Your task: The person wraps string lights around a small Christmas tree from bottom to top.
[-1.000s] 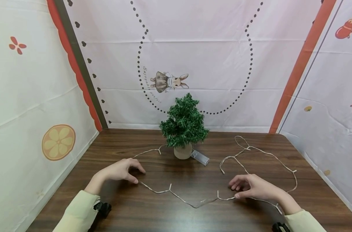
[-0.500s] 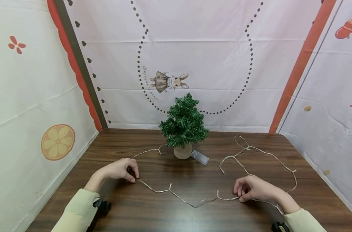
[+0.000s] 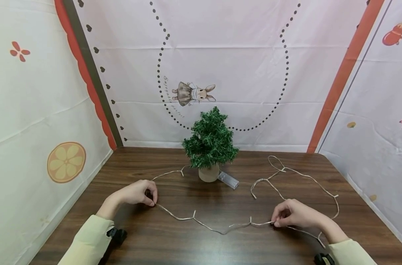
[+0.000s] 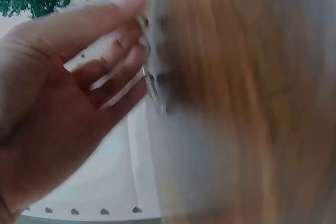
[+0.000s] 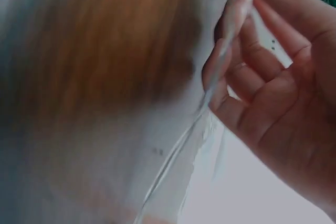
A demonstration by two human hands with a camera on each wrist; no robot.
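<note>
A string of lights (image 3: 214, 230) on a pale, thin wire runs in a shallow curve between my two hands. At its left end my left hand (image 3: 137, 193) pinches the wire between thumb and fingers, low over the table. On the other side my right hand (image 3: 295, 213) pinches it too, thumb against fingertips. In the right wrist view the wire (image 5: 176, 156) passes from the fingertips down past the palm. Beyond the hands, a small green artificial Christmas tree (image 3: 210, 140) stands upright on a round beige base (image 3: 209, 173).
A clear plastic battery box (image 3: 229, 180) lies beside the tree's base. More of the wire loops over the brown wooden table (image 3: 174, 246) at the right, and another stretch runs behind my left hand toward the tree. Printed white cloth (image 3: 237, 73) hangs behind and at both sides.
Both hands have closed their fingers onto the wire. The right hand has moved slightly right, and the wire beside it has shifted and lifted a little. The tree and battery box stay put.
</note>
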